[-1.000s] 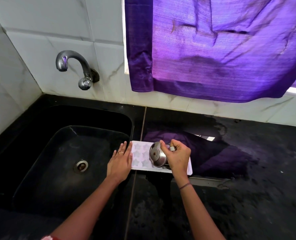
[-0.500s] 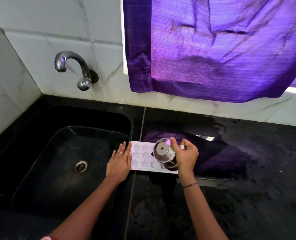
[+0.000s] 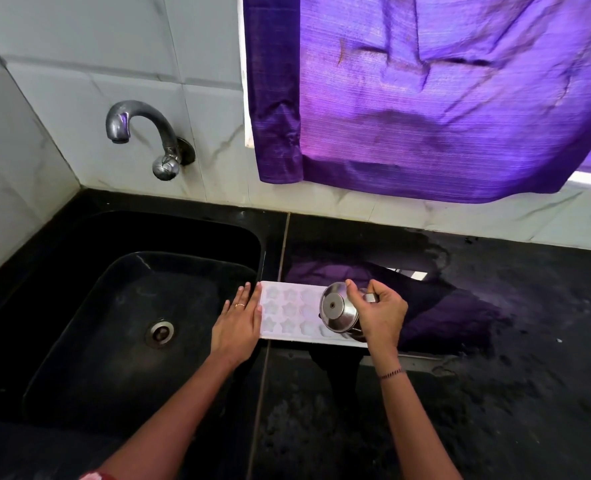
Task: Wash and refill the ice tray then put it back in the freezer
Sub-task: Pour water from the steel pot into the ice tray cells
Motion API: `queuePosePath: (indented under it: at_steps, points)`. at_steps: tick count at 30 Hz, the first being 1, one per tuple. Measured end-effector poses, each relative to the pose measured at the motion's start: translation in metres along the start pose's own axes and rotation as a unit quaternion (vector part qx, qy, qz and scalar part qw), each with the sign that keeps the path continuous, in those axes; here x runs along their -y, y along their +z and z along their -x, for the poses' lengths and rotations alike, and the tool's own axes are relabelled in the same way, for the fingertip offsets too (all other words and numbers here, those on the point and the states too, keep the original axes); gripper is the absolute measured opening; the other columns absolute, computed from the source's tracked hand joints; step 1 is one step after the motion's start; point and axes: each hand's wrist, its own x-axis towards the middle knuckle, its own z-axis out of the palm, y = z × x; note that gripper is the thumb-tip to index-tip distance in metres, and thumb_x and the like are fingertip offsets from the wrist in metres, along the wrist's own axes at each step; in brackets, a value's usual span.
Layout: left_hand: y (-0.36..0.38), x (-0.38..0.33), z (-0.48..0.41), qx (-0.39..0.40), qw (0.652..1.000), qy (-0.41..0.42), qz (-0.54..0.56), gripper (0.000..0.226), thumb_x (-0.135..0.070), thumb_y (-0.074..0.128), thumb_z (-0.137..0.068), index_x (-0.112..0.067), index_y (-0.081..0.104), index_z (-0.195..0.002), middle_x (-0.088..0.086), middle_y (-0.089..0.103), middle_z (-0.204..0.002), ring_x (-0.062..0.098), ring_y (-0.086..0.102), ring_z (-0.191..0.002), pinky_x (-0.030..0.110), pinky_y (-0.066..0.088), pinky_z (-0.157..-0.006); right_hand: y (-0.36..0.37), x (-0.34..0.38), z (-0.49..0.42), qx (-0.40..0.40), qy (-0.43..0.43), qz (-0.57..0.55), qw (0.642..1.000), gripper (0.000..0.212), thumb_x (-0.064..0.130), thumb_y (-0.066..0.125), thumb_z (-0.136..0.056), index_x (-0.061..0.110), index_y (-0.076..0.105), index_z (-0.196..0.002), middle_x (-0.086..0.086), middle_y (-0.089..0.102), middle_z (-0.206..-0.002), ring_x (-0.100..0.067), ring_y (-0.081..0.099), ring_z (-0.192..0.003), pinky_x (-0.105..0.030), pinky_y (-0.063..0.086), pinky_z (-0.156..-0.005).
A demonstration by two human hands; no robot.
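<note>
Two bare hands work over a white ice tray [image 3: 287, 315] with star-shaped hollows. It lies flat on the black stone counter [image 3: 494, 410], its left end at the rim of the black sink [image 3: 183, 233], well apart from any freezer. The left hand [image 3: 236, 329] lies palm down across the strip between sink and counter, fingers straight and close together. Its inner edge touches the tray's left end, and a thin ring [image 3: 240, 305] shows on one finger. The right hand [image 3: 382, 315] has its fingers and thumb curled round the handle of a small steel pot [image 3: 339, 311]. It holds the pot tipped on its side above the tray's right part, with the round base turned towards the camera. Whether water is leaving the pot or standing in the hollows cannot be told. A dark thread band [image 3: 391, 373] circles the right wrist. The sink's metal drain [image 3: 159, 333] sits near the middle of the basin. A curved metal tap [image 3: 138, 119] projects from the white tiled wall [image 3: 79, 81] above the sink. A purple curtain [image 3: 425, 98] hangs over the counter, which shows its reflection behind the tray.
</note>
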Motion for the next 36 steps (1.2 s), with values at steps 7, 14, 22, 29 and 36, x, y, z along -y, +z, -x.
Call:
queuePosePath:
  at_steps: [7, 14, 22, 29, 36]
  points:
    - [0.001, 0.0, -0.001, -0.003, 1.0, -0.001, 0.004, 0.075, -0.048, -0.014, -0.082, -0.025, 0.004, -0.15, -0.002, 0.01, -0.158, 0.011, 0.006, -0.146, 0.032, 0.01, -0.118, 0.003, 0.002, 0.002, 0.017, -0.045, 0.02, 0.999, 0.054, 0.015, 0.077, -0.076, 0.019, 0.031, -0.048, 0.009, 0.029, -0.044, -0.006, 0.028, -0.046, -0.025, 0.031, -0.047]
    - [0.001, 0.0, 0.0, -0.005, 1.0, -0.003, 0.001, 0.067, -0.045, -0.009, -0.087, -0.025, 0.003, -0.15, -0.002, 0.01, -0.158, 0.011, 0.006, -0.146, 0.032, 0.009, -0.118, 0.004, 0.004, 0.004, 0.02, -0.072, 0.03, 0.997, 0.056, 0.014, 0.077, -0.076, 0.023, 0.029, -0.049, 0.011, 0.027, -0.045, -0.009, 0.028, -0.046, -0.025, 0.032, -0.047]
    - [-0.001, -0.002, 0.001, -0.004, 1.0, -0.005, 0.0, 0.058, -0.039, 0.002, -0.094, -0.025, 0.003, -0.15, -0.002, 0.009, -0.158, 0.011, 0.005, -0.146, 0.032, 0.009, -0.118, 0.004, 0.003, 0.004, 0.007, -0.042, 0.019, 0.999, 0.052, 0.016, 0.076, -0.076, 0.014, 0.032, -0.048, 0.005, 0.03, -0.045, -0.011, 0.03, -0.047, -0.032, 0.035, -0.047]
    - [0.0, -0.002, 0.0, -0.002, 1.0, -0.005, -0.003, 0.052, -0.036, 0.009, -0.1, -0.025, 0.001, -0.15, -0.002, 0.007, -0.159, 0.01, 0.004, -0.146, 0.031, 0.008, -0.119, -0.005, 0.003, -0.002, -0.043, 0.087, -0.073, 0.993, 0.06, 0.016, 0.077, -0.076, 0.019, 0.025, -0.048, 0.011, 0.025, -0.038, -0.006, 0.022, -0.044, -0.018, 0.023, -0.044]
    - [-0.001, -0.002, 0.0, -0.001, 1.0, -0.004, -0.004, 0.052, -0.035, 0.01, -0.1, -0.023, 0.003, -0.15, -0.001, 0.009, -0.159, 0.011, 0.004, -0.146, 0.031, 0.007, -0.118, -0.013, 0.003, -0.001, -0.063, 0.115, -0.105, 0.986, 0.058, 0.015, 0.077, -0.076, 0.017, 0.026, -0.049, 0.012, 0.024, -0.043, -0.005, 0.023, -0.041, -0.014, 0.022, -0.042]
